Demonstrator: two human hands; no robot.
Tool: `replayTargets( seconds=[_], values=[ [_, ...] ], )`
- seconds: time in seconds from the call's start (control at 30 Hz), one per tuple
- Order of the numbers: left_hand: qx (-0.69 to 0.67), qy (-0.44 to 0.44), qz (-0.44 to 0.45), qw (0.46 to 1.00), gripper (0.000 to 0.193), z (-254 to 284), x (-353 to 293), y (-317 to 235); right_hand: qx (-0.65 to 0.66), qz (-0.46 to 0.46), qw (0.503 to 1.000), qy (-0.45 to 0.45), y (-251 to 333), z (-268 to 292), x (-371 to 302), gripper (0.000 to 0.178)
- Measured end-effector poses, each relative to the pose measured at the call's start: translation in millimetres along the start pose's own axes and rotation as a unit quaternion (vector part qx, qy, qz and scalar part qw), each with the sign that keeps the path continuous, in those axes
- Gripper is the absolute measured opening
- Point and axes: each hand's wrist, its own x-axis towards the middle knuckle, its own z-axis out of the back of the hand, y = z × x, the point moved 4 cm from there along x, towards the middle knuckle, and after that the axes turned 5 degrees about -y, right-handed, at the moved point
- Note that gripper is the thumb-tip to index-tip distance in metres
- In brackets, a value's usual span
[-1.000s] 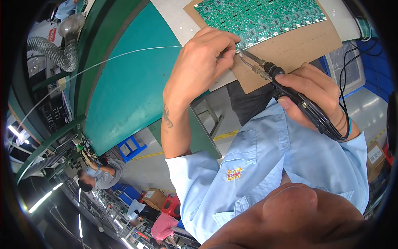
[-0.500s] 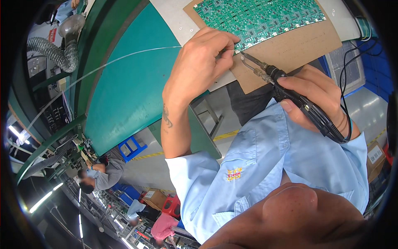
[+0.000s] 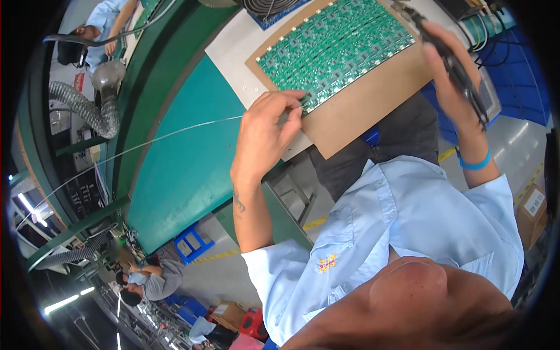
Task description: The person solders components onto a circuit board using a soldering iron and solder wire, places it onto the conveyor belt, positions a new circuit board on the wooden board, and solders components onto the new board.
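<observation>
A panel of green circuit boards (image 3: 338, 49) lies on a sheet of brown cardboard (image 3: 361, 111). My left hand (image 3: 269, 128) is closed in a pinch at the panel's near left corner. A thin silvery solder wire (image 3: 201, 124) runs into this hand from the left; its tip is hidden by the fingers. Up at the panel's far right corner, my right hand (image 3: 452, 61) grips a black soldering iron (image 3: 461, 76). The iron's tip end is blurred near the top edge, off the boards' near edge.
Under the cardboard is a white board (image 3: 230, 58) on a green-topped bench (image 3: 181, 157). A round black fan-like grille (image 3: 274, 4) stands behind the panel. Cables (image 3: 483, 35) hang at the right. A silver duct (image 3: 87, 105) and a co-worker (image 3: 102, 29) are at upper left.
My right hand has carried the soldering iron away from the panel's near left corner, up and to the right. The view has shifted, showing more of the panel. My left hand still pinches the wire.
</observation>
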Motion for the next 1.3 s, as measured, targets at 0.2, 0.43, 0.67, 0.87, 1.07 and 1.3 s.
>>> replayTargets(
  seconds=[0.2,0.43,0.67,0.87,1.07,1.3],
  values=[
    [0.031,-0.086,0.069,0.993,0.01,16.5,-26.7,9.9,-0.148,-0.102,0.984,-0.003,-94.1,1.8,35.0,0.035],
    [0.089,-0.151,0.234,0.956,0.027,50.7,-65.0,35.9,0.055,-0.084,0.994,-0.039,-69.3,20.1,7.6,0.036],
    [0.099,-0.211,0.163,0.959,0.048,39.2,-32.3,40.9,0.19,-0.147,0.97,0.032,-34.7,6.1,-55.4,0.036],
    [0.134,-0.114,0.123,0.977,0.051,13.3,24.2,60.8,0.173,-0.029,0.979,0.105,1.5,-21.1,-83.0,0.046],
    [0.142,-0.088,0.122,0.978,0.052,12.2,24.1,63.0,0.193,-0.046,0.975,0.098,15.3,-32.6,-83.0,0.047],
    [0.168,-0.089,0.149,0.97,0.051,3.7,-15.5,32.5,0.188,-0.094,0.976,0.059,18.2,-13.1,-92.7,0.047]
  ],
)
